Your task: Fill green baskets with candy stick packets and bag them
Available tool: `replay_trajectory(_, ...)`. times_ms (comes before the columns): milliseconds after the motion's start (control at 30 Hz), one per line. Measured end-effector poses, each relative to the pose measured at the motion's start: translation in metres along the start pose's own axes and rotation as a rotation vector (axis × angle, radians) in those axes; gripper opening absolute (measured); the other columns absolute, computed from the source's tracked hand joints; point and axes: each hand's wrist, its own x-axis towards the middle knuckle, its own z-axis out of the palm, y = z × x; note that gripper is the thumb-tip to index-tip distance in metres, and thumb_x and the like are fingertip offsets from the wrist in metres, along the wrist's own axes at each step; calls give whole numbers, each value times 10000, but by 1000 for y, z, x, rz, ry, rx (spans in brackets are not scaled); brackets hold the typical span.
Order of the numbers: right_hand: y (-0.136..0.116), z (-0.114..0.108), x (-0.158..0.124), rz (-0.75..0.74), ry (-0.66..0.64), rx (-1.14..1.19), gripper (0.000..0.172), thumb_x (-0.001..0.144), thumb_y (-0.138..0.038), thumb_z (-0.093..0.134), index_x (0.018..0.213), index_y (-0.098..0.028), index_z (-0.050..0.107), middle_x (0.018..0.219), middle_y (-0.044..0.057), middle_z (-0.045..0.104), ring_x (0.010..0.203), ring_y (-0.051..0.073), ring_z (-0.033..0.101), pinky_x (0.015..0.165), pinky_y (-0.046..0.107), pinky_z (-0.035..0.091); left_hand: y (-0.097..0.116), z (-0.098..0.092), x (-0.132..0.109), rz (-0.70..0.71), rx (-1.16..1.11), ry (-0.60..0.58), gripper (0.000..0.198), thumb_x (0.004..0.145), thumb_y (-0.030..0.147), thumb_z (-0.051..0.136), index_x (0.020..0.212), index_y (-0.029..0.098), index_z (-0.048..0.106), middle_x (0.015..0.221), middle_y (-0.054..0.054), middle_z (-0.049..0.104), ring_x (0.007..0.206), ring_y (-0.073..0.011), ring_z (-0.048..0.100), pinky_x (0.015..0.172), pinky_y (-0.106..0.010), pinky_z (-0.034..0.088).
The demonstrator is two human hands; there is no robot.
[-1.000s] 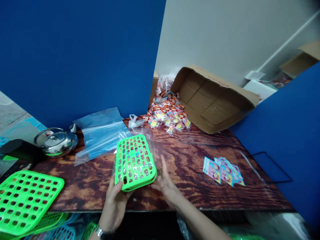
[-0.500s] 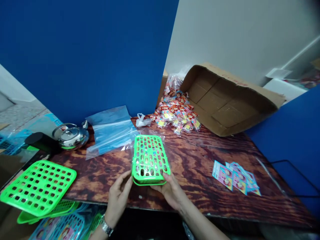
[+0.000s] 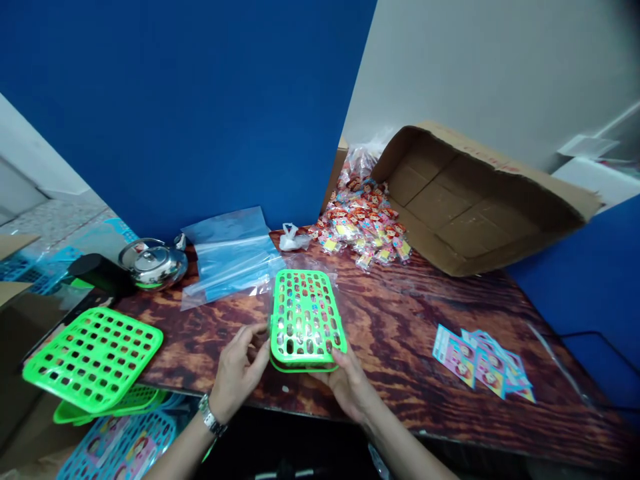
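Observation:
A small green lattice basket, full of small colourful packets and wrapped in clear plastic, is held just above the wooden table near its front edge. My right hand grips its near right corner from below, fingers closed on it. My left hand, with a watch at the wrist, curls its fingers against the basket's near left side. Behind the basket lies a stack of clear zip bags.
A pile of small packets spills from an open cardboard box at the back. Printed cards lie at the right. A steel kettle and a black object stand at the left. More green baskets sit at the table's left end.
The basket came down from tilted up to lying nearly flat. My right hand closed under its near right corner. My left hand let go underneath and moved to its left side.

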Motion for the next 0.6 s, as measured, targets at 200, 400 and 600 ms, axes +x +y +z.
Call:
replay_trajectory(200,5,3,-2,21,-15,-21,695,726,-422,691,1333,-373,357,1219,45,598,1050,242,575,913,488,407,-3,3,12,236,343,228,121,855,196,516,961,177,571,811,-29,668,704,-146,649,632,-234,511)
replay_trajectory(400,8,11,-3,-21,26,8,702,728,-405,687,1338,-394,341,1283,30,555,1077,244,561,906,473,416,-6,4,6,357,547,356,257,841,103,524,1097,119,552,835,-74,682,686,-166,640,674,-267,489)
replay_trajectory(600,11,13,-3,-45,39,-5,705,728,-401,688,1336,-389,332,1236,31,581,1074,241,558,915,474,410,-6,-4,-5,319,591,254,424,825,95,446,1248,85,444,893,-105,649,756,-202,624,723,-323,504)
